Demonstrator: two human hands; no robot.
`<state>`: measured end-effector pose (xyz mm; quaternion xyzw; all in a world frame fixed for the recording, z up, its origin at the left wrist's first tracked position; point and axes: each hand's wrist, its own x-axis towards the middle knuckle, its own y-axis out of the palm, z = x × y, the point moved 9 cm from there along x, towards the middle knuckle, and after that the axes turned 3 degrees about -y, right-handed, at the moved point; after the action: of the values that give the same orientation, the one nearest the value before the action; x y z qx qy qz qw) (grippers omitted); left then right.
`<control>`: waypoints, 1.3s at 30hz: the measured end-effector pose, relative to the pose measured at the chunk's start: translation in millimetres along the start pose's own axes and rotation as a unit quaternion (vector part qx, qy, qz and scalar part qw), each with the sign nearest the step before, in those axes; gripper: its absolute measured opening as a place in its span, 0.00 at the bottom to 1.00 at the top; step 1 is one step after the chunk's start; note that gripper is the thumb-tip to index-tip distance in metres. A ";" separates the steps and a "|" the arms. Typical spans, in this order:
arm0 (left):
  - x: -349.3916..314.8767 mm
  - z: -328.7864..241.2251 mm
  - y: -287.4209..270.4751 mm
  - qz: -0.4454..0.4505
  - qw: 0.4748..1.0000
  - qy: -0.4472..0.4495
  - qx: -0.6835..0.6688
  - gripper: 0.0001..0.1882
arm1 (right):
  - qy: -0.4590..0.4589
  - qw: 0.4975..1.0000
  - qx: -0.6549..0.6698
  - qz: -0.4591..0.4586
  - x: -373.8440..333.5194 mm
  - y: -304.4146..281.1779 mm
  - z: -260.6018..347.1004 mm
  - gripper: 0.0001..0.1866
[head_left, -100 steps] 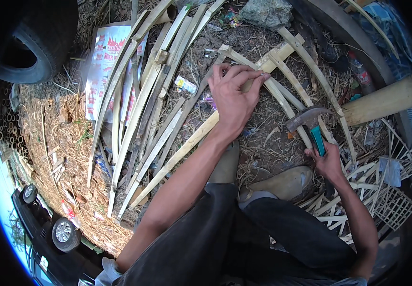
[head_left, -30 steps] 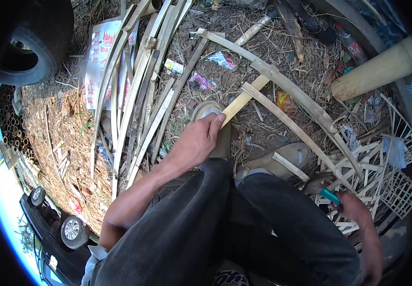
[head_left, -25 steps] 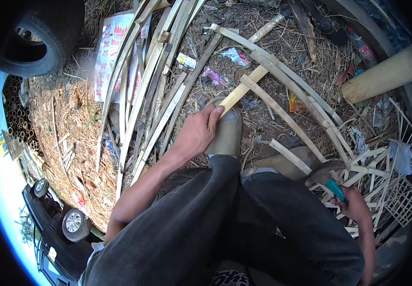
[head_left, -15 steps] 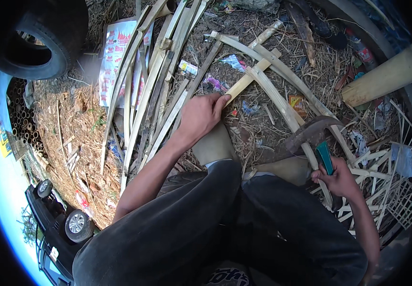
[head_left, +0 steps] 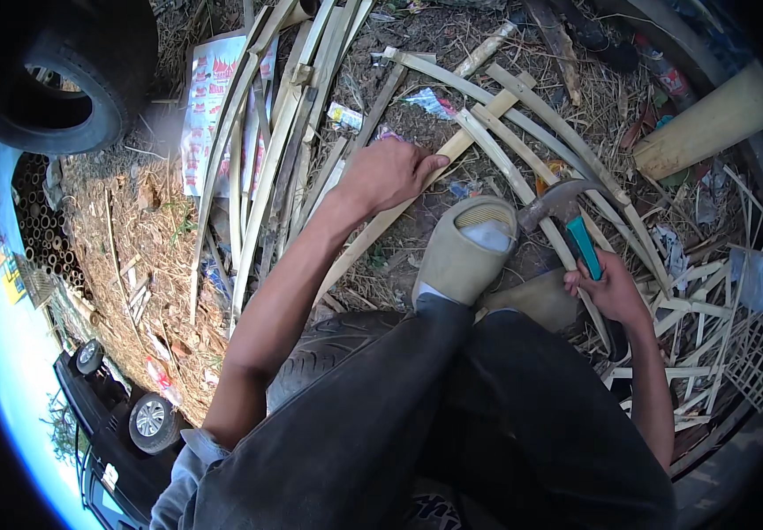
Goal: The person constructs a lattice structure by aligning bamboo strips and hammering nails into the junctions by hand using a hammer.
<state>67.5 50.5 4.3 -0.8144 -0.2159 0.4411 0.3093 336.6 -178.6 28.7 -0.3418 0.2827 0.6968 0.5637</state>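
Bamboo lath (head_left: 373, 235) is running diagonally through the centre of the frame, and I am watching the left hand (head_left: 388, 177) closing over it, thumb lying along the upper side. The right hand (head_left: 613, 287), right of centre, is wrapping around the green handle of a claw hammer (head_left: 583, 247), its thumb seemingly touching a slim bamboo strip (head_left: 494, 152).

I am judging the lath light, stiff but springy, dry enough not to slip, and prone to splitting along its grain near the ends; I am favouring a hold by its flat faces, fingers clear of the raw edges. The slim strip is looking more bendable and is inviting a pinch close to the crossing. The hammer is seeming head-heavy, its handle offering the surest grip.

I am not making out the left fingertips under the lath, nor how the pieces are joined at the crossing. Beside the left forearm (head_left: 280, 296), the lath's lower end is escaping me, and the strip's lower end is getting lost near the right hand.
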 end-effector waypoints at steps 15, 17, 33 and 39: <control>50.9 -38.5 -94.5 -0.214 0.935 0.215 0.184 0.25 | -0.016 0.999 -0.033 -0.032 11.0 0.6 -11.6 0.15; 50.8 -45.5 -82.0 -0.237 0.924 0.246 0.174 0.25 | -0.013 0.999 -0.031 -0.032 18.7 2.6 -19.9 0.15; -3.9 -7.3 3.2 -0.225 0.913 -0.030 -0.338 0.25 | -0.003 0.999 0.013 -0.045 16.8 -4.3 -4.6 0.18; -4.5 -1.5 -2.4 -0.248 0.885 0.029 -0.393 0.21 | 0.017 0.999 -0.025 -0.042 7.9 -4.6 -23.5 0.17</control>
<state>66.3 48.9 9.2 -0.8014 -0.5577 0.2050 0.0692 343.9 -191.4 8.1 -0.3791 0.2595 0.6738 0.5788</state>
